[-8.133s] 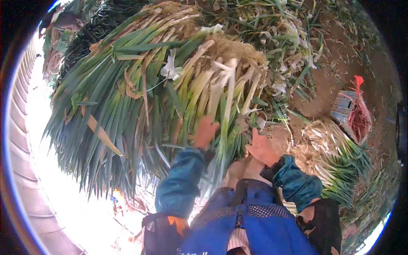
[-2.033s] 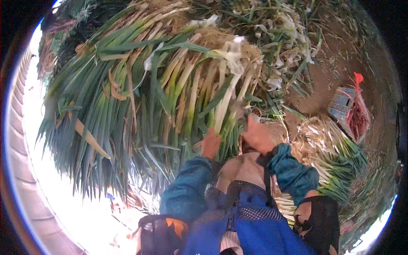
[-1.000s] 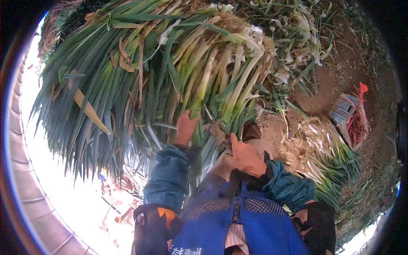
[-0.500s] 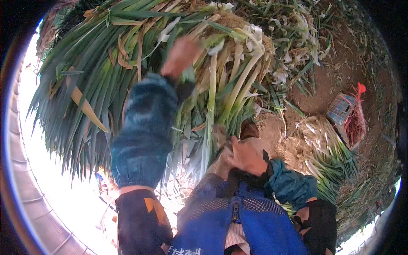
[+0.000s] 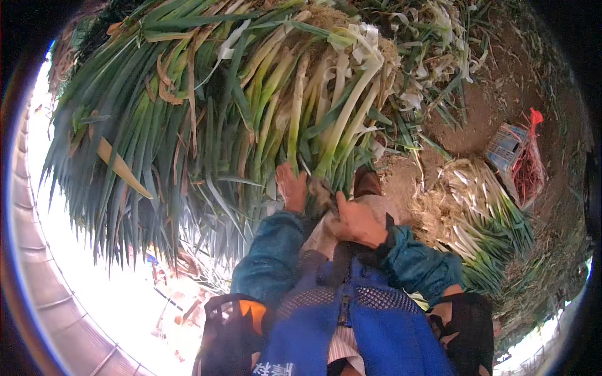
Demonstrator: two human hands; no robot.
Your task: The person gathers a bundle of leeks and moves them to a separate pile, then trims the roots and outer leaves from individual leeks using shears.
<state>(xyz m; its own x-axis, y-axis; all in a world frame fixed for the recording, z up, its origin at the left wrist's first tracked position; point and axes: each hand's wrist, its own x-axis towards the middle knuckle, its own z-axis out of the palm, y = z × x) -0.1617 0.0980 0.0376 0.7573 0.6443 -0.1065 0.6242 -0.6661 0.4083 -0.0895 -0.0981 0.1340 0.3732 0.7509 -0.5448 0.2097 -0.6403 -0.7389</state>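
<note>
The left hand (image 5: 291,188) curls round a green-onion stalk (image 5: 295,119) at the heap's (image 5: 144,138) near edge, apparently steadying it. The right hand (image 5: 357,220) bends close beside, contents unclear; further handling calls for keeping neighbouring leaves clear.

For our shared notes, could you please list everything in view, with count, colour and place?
large onion-like heap: one, green and white, left to centre
small pile: one, green and white, right
loose leaves: many, green and pale, upper right
bag: one, red and blue, far right
soil: brown, right
shoe: one, brown, centre
blurred object: one, grey-brown, between hands
vest: one, blue, bottom
sleeves: two, teal and dark, bottom
left hand: one, bare, at heap
right hand: one, bare, centre
</note>
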